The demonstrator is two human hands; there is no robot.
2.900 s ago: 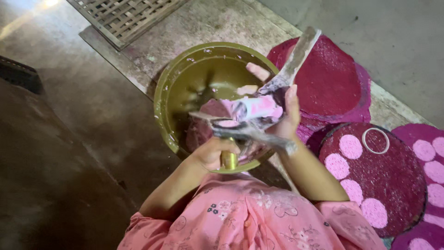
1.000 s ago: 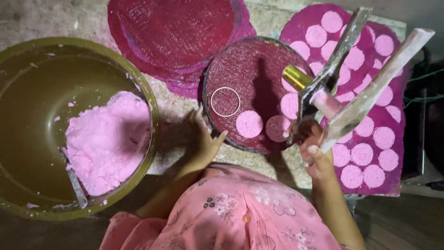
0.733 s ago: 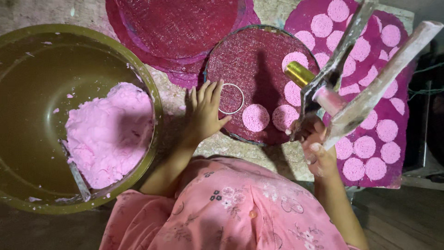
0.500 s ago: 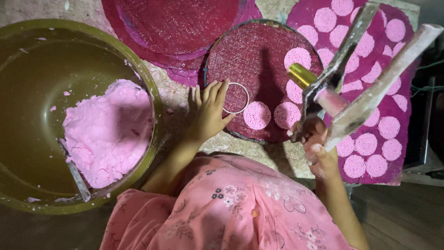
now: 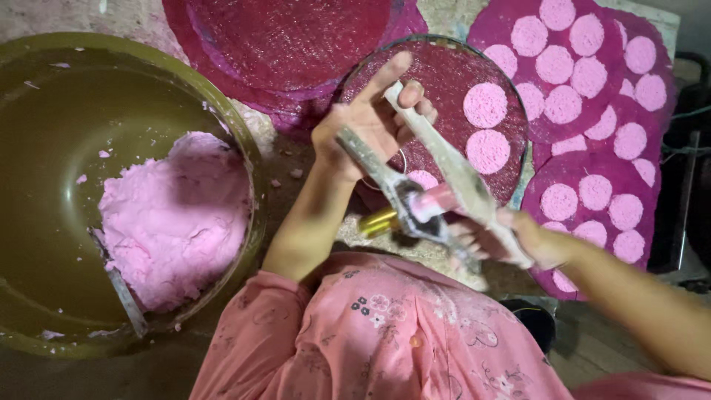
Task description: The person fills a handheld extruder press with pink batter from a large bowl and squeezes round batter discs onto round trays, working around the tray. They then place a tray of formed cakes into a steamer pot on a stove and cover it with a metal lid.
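My left hand (image 5: 364,124) is raised over the round maroon mat (image 5: 444,70) and grips the upper ends of the two long metal arms of a hand press (image 5: 437,192). Lower down, my right hand (image 5: 507,238) holds the same press. A lump of pink dough (image 5: 435,201) sits between the arms, and a brass cylinder (image 5: 378,222) sticks out to the left. A thin metal ring (image 5: 401,160) lies on the mat, mostly hidden by my left hand. Two pink discs (image 5: 486,127) lie on that mat.
A large olive bowl (image 5: 248,178) at the left holds a mound of pink dough (image 5: 174,215) and a metal scraper (image 5: 118,285). Maroon mats with several pink discs (image 5: 592,111) lie at the right. A bare maroon mat (image 5: 289,37) lies at the top.
My left hand left the ring on the mat and rose to grasp the press arms. The press swung down from the right to the middle.
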